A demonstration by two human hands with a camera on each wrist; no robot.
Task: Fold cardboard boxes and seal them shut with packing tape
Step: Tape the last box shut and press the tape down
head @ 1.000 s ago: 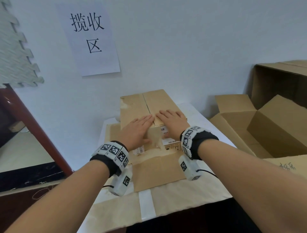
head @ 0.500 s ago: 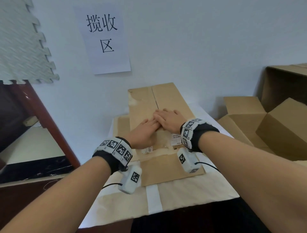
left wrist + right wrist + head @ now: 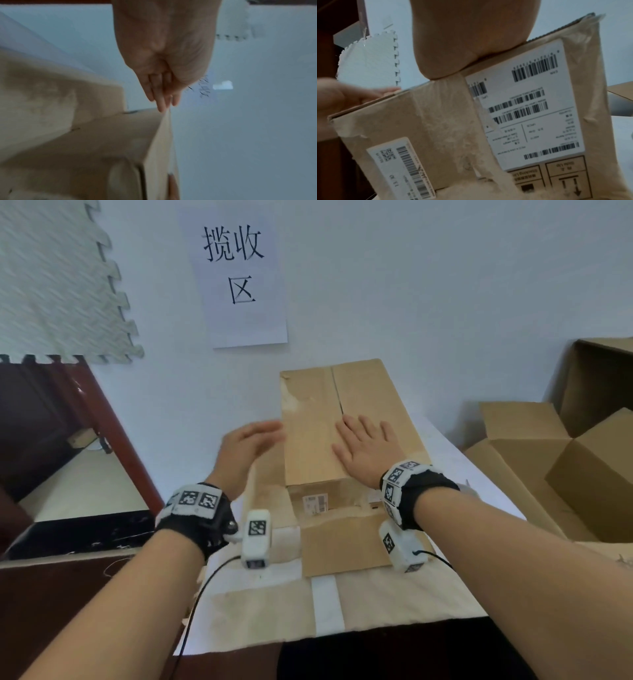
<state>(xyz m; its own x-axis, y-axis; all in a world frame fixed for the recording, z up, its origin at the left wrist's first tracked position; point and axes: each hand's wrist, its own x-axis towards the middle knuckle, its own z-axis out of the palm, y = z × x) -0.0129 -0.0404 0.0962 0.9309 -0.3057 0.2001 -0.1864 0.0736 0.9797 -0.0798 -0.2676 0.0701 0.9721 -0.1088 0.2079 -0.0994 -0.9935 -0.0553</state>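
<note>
On table [image 3: 442,440], brown box [image 3: 315,422] – flaps closed, labelled – right hand [image 3: 368,451] flat on top, left hand [image 3: 245,450] spread

Straight left-hand fingers [image 3: 161,94] at box [image 3: 102,142] edge

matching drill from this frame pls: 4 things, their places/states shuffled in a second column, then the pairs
1. left hand
2. right hand
3. paper sign
4. open boxes

a. taped to the wall
b. flat on the closed box top
c. at the table's right
d. open, beside the box's left edge

Pairs: 1-d, 2-b, 3-a, 4-c
</note>
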